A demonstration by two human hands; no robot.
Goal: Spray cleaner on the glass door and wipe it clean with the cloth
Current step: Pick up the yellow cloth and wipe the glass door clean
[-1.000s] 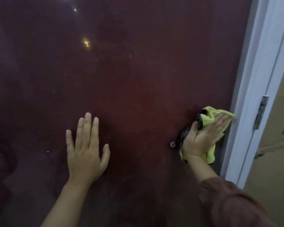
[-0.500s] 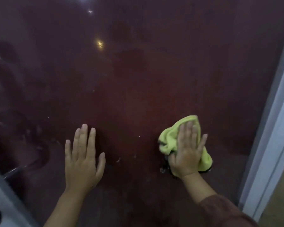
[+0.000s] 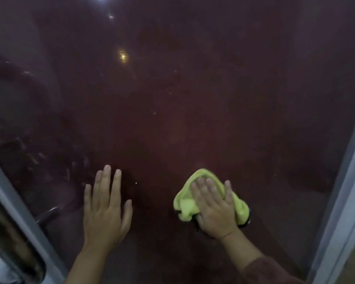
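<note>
The right hand (image 3: 214, 210) presses a bunched yellow-green cloth (image 3: 186, 203) flat against the dark glass door (image 3: 193, 99). Left of it, the left hand (image 3: 107, 210) rests open-palmed, fingers straight, holding nothing.

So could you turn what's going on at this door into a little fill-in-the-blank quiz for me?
1. The right hand presses a ____ cloth against the glass door.
2. The ____ hand lies flat on the glass, holding nothing.
3. The cloth sits to the ____ of the bare hand.

Missing words: yellow-green; left; right
</note>
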